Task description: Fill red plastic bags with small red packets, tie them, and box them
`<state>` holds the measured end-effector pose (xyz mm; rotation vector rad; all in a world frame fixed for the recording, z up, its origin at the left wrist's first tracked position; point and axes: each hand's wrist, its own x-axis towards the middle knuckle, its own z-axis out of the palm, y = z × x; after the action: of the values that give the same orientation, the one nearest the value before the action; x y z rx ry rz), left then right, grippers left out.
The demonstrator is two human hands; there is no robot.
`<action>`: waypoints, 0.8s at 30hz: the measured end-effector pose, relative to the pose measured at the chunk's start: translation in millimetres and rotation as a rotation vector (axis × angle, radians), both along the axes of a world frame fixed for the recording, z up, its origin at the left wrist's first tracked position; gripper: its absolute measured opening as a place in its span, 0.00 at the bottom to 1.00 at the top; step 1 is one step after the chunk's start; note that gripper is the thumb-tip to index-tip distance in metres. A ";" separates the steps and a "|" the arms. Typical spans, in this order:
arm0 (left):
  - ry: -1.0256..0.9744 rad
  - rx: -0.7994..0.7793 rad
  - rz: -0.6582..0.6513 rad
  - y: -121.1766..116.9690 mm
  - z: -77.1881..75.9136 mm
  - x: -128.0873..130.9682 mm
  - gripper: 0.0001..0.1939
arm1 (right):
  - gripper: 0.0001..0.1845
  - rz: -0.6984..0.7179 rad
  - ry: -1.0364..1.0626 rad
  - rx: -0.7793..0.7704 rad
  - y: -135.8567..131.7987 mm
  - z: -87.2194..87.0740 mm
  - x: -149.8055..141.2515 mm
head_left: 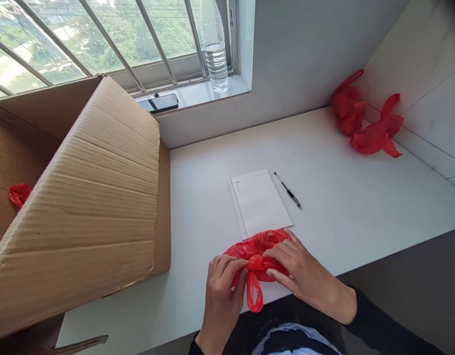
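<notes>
A red plastic bag (260, 243) lies at the table's front edge, its handles tied in a knot with a loop hanging down toward me. My left hand (225, 281) pinches the bag beside the knot between thumb and fingers. On the other side, my right hand (297, 266) grips the bag's tied part, thumb below and fingers above, with one fingertip reaching toward the paper. What the bag contains is hidden. Just beyond it sits a white sheet of paper (262, 202) with a little writing, and a black pen (287, 190) rests to its right.
An open cardboard box (97, 197) stands at the left, with a red bag (20, 195) inside. Two red bags, one upright (348, 108) and one lower (377, 133), sit in the far right corner. A water bottle (216, 64) and a phone (164, 102) occupy the windowsill.
</notes>
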<state>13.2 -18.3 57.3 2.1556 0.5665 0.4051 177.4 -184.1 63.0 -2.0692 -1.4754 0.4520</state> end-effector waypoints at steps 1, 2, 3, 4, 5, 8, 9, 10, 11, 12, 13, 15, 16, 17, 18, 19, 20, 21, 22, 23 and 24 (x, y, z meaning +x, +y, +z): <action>0.007 -0.023 0.043 0.6 -1.0 -3.4 0.07 | 0.12 -0.002 0.024 0.013 -2.9 0.6 2.2; 0.017 -0.047 0.100 1.6 -1.8 -7.5 0.06 | 0.11 -0.013 0.039 0.033 -5.9 1.8 4.8; 0.030 -0.073 0.166 3.1 -2.2 -11.9 0.06 | 0.10 -0.033 0.045 0.056 -8.8 3.5 7.5; 0.047 -0.100 0.228 4.6 -1.9 -15.9 0.07 | 0.09 -0.059 0.043 0.079 -11.2 5.6 9.9; 0.065 -0.129 0.280 6.0 -0.8 -19.2 0.09 | 0.08 -0.084 0.041 0.097 -13.0 7.8 11.9; 0.067 -0.170 0.366 6.7 8.7 -20.5 0.13 | 0.09 -0.137 0.051 0.131 -13.0 13.4 12.5; 0.054 -0.141 0.349 5.6 13.6 -17.7 0.15 | 0.10 -0.145 0.061 0.140 -11.3 14.6 11.0; 0.042 -0.084 0.299 4.2 18.6 -13.7 0.18 | 0.11 -0.148 0.073 0.152 -8.9 15.5 8.9; 0.028 -0.004 0.220 2.8 23.3 -9.0 0.20 | 0.12 -0.152 0.089 0.163 -6.3 16.2 6.7; 0.006 0.083 0.123 1.9 27.2 -4.2 0.21 | 0.13 -0.158 0.105 0.176 -3.9 17.0 4.6; -0.022 0.156 0.028 1.7 30.0 0.0 0.20 | 0.12 -0.162 0.123 0.188 -2.1 17.8 3.0; -0.083 0.195 -0.059 3.9 32.3 4.6 0.15 | 0.11 -0.196 0.174 0.202 -1.3 19.8 2.1; -0.107 0.153 -0.043 6.1 32.1 4.6 0.13 | 0.10 -0.230 0.213 0.196 -2.5 20.8 2.9; -0.120 0.078 0.007 8.6 31.3 3.1 0.11 | 0.08 -0.270 0.265 0.182 -4.5 21.7 4.2; -0.117 -0.021 0.085 11.3 30.4 0.5 0.10 | 0.05 -0.318 0.327 0.162 -7.1 22.4 5.9; -0.109 -0.123 0.180 13.9 29.5 -2.6 0.09 | 0.03 -0.375 0.398 0.138 -9.8 22.8 7.7; -0.103 -0.211 0.279 16.0 28.9 -5.8 0.09 | 0.03 -0.434 0.469 0.119 -12.1 23.1 9.4; -0.099 -0.269 0.365 17.5 28.9 -8.6 0.10 | 0.06 -0.481 0.534 0.112 -13.6 23.4 10.8; -0.098 -0.284 0.437 18.1 29.6 -10.8 0.11 | 0.08 -0.515 0.595 0.113 -14.2 23.9 11.8; -0.104 -0.255 0.489 17.7 31.2 -12.2 0.13 | 0.11 -0.532 0.654 0.120 -13.7 25.0 12.4; -0.116 -0.193 0.516 16.1 33.7 -12.7 0.14 | 0.14 -0.529 0.711 0.127 -12.3 26.7 12.5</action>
<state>0.5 -2.2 91.0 1.7722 1.0537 0.7167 189.9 -196.4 89.7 -1.8159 -0.5105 0.7454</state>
